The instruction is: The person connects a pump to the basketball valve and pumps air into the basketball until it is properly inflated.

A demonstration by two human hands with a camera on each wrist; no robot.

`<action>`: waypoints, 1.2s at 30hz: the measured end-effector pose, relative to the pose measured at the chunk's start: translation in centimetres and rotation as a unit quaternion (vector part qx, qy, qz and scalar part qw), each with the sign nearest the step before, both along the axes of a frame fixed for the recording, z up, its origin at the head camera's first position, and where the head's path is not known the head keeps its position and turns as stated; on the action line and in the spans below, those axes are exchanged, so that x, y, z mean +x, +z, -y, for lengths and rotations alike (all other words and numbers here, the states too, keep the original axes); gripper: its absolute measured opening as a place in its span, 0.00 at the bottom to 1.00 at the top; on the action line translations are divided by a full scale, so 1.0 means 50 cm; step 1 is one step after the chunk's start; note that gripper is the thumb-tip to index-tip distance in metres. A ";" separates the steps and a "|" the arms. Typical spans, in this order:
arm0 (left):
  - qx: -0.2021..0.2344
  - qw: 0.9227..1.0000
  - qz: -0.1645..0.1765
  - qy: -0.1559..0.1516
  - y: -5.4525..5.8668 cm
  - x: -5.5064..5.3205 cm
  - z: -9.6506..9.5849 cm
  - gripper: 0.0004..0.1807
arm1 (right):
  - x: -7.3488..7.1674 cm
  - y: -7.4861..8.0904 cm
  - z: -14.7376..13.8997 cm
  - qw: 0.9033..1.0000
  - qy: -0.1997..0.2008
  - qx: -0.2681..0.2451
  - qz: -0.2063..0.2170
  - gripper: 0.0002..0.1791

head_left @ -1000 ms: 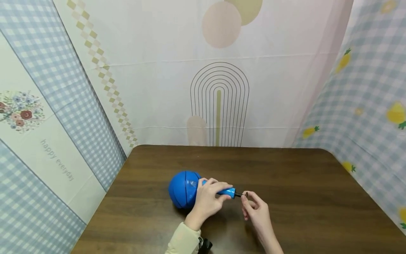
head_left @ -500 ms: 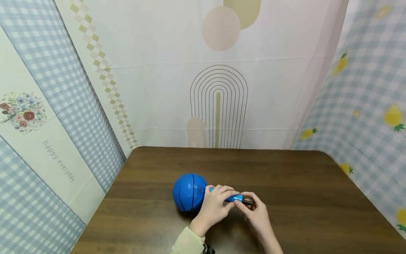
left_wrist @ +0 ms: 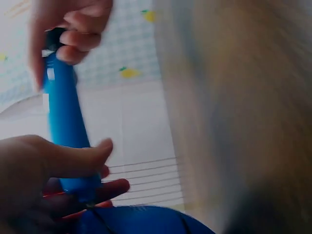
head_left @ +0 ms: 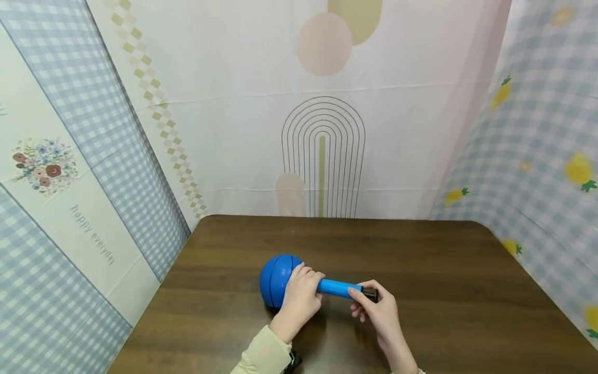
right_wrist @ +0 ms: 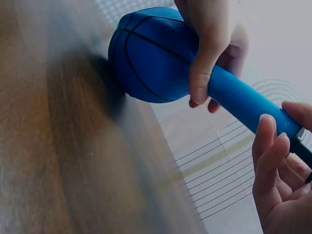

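Note:
A blue ball (head_left: 272,280) with black seam lines stands on the table, left of both hands. A blue hand pump (head_left: 338,288) extends rightward from beside it, its black end (head_left: 370,295) on the far right. My left hand (head_left: 301,295) grips the pump at the end nearest the ball; the fingers hide where pump and ball meet in the head view. In the right wrist view the ball (right_wrist: 148,61) and pump (right_wrist: 246,103) line up closely. My right hand (head_left: 380,310) pinches the pump's other end between thumb and fingers, beside the black part.
The brown wooden table (head_left: 224,332) has rounded far corners. Behind it hangs a pale patterned cloth (head_left: 233,145); checked cloths flank it at left (head_left: 89,93) and right (head_left: 537,208). A dark strap-like item (head_left: 293,362) shows at the left sleeve.
My left hand has slid along the pump toward the ball, baring more of the blue barrel. My right hand has moved from the thin black tip onto the pump's end. The ball has shifted slightly right.

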State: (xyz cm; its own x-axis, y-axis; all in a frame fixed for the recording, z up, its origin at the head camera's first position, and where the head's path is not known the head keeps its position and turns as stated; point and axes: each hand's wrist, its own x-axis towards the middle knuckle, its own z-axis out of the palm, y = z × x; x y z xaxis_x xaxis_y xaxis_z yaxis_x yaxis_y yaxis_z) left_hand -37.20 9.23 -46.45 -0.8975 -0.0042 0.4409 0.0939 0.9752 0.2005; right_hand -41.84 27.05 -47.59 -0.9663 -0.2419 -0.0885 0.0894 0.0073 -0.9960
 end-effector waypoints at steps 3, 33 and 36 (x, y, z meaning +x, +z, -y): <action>0.019 1.000 -0.023 0.004 -0.009 0.006 0.010 0.16 | 0.010 0.012 0.002 1.000 -0.005 0.021 -0.009 0.22; 0.072 0.995 -0.050 -0.041 -0.001 0.009 0.045 0.15 | 0.040 0.025 -0.002 0.998 -0.057 0.028 0.012 0.25; 0.074 0.996 -0.040 -0.036 -0.003 0.015 0.046 0.14 | 0.043 0.023 -0.003 0.998 -0.055 0.032 0.018 0.25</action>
